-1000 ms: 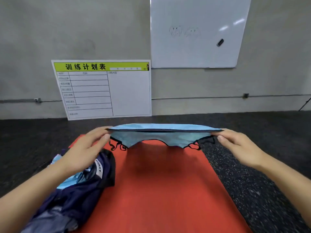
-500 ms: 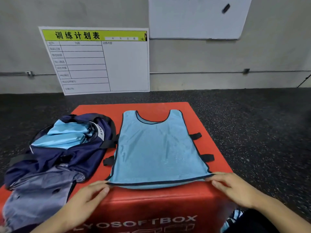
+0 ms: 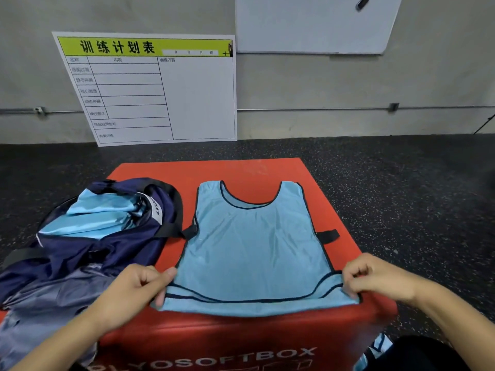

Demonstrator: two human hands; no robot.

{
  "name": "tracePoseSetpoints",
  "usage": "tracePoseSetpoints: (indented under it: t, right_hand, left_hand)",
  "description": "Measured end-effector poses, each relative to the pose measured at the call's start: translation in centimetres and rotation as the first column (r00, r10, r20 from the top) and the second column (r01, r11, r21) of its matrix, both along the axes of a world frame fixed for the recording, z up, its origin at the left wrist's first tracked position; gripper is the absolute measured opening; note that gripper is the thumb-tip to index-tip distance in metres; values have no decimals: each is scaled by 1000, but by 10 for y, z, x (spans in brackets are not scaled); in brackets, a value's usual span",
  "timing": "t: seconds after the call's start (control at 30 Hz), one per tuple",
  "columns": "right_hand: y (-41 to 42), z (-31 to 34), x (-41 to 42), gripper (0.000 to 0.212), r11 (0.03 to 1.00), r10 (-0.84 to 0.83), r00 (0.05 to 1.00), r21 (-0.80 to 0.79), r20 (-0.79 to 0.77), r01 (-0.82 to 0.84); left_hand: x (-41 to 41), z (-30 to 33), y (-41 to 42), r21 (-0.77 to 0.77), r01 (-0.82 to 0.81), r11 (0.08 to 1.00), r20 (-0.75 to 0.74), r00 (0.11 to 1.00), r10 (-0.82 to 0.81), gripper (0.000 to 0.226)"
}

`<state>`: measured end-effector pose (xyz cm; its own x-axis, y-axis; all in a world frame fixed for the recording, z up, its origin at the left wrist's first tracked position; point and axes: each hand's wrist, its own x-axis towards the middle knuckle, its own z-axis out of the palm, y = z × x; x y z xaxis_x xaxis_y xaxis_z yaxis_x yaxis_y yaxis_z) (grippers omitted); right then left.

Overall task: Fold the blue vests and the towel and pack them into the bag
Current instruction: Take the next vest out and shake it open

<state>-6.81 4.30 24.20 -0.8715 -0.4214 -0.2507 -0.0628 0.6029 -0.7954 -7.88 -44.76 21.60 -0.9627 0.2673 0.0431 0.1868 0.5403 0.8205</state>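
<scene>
Our forearms run out of the bottom of the view, and a scrap of light blue cloth (image 3: 376,349) at the lower right is cut off by the frame, so we cannot tell what it is. The blue vest (image 3: 251,250) lies flat on top of the red foam box (image 3: 241,341), neck away from us, its hem reaching the near edge. Our left hand (image 3: 134,290) pinches the near left corner of the hem with curled fingers, and our right hand (image 3: 375,279) grips the near right corner the same way. Red surface shows bare beyond the neck and along the right side, where a black strap (image 3: 328,236) sticks out. On the left the navy bag (image 3: 88,247) slumps open against the vest's edge, light blue fabric (image 3: 99,212) showing inside. A printed chart board (image 3: 150,87) and a whiteboard (image 3: 313,22) stand at the wall.
</scene>
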Motion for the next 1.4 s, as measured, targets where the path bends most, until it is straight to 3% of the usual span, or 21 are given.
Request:
tracePoseSetpoints:
  t: [0.07,0.27,0.43,0.53,0.7,0.83,0.93,1.07,1.27,1.4]
  right_hand:
    - [-3,5,-15,29,998,-34,999,-61,-20,33]
    - [-9,-13,-63,20,901,-398,906,-250,-145,356]
    - [-9,-51,-99,22,808,-575,807,-243,-131,537]
    - [-11,-71,-114,30,772,-634,759,-182,-148,609]
    - [-6,-85,-139,33,769,-624,741,-29,-249,638]
    - [3,-73,-177,34,761,-635,691,-121,-345,638]
    - [7,-72,-207,34,777,-617,709,-121,-342,618]
    - [7,-86,-233,38,831,-504,781,40,-370,555]
    - [6,-73,-278,28,816,-496,735,41,-463,577]
    - [3,-81,-304,24,804,-507,754,86,-418,588]
  left_hand:
    - [-16,7,3,16,-8,1000,8,1000,7,55]
    - [-74,6,18,135,-171,976,5,985,172,8]
    - [-114,-15,31,163,-246,955,36,969,244,38]
    - [-134,-31,37,70,-266,961,22,964,265,46]
    - [-165,-48,54,-262,-209,942,-228,962,150,61]
    - [-203,-42,63,-250,-242,938,-339,929,149,66]
    - [-231,-44,67,-302,-255,919,-285,944,169,62]
    - [-249,-60,77,-491,-248,835,-165,968,191,62]
    - [-294,-55,80,-444,-314,839,-286,937,199,70]
    - [-322,-61,77,-522,-270,809,-223,959,176,72]
